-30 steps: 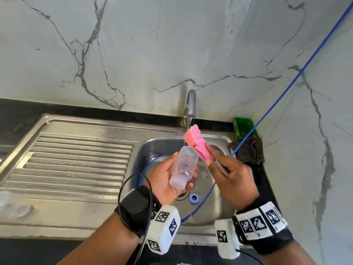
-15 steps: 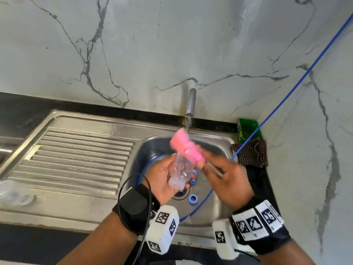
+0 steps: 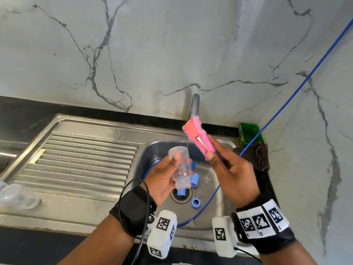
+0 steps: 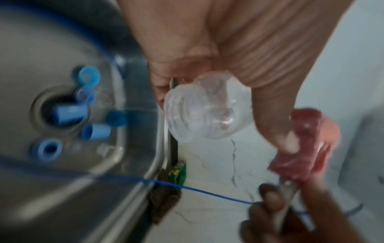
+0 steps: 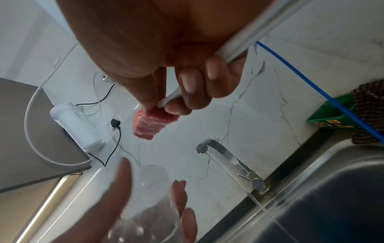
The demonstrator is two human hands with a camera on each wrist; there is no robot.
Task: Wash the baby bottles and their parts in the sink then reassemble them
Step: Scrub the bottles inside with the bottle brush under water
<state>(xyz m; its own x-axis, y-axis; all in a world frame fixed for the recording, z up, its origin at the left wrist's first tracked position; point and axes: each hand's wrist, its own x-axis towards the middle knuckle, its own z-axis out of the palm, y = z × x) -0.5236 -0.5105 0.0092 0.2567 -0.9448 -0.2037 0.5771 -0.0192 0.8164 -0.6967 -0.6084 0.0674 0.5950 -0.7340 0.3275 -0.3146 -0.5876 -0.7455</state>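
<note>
Left hand point(image 3: 162, 180) grips the clear bottle point(image 3: 180, 169), right hand point(image 3: 232, 174) pinches the pink sponge brush point(image 3: 197, 137); blue rings point(image 3: 195, 203) lie in the sink point(image 3: 214, 190) basin.

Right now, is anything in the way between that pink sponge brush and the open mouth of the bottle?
Nothing visible. The pink sponge brush, held by the right hand, sits clear of the clear bottle in the left hand, with only open air and a thin trickle of tap water between them.

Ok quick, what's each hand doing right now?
Left hand: closed round the clear bottle.
Right hand: closed on the handle of the pink sponge brush, which is out of the bottle.
</note>
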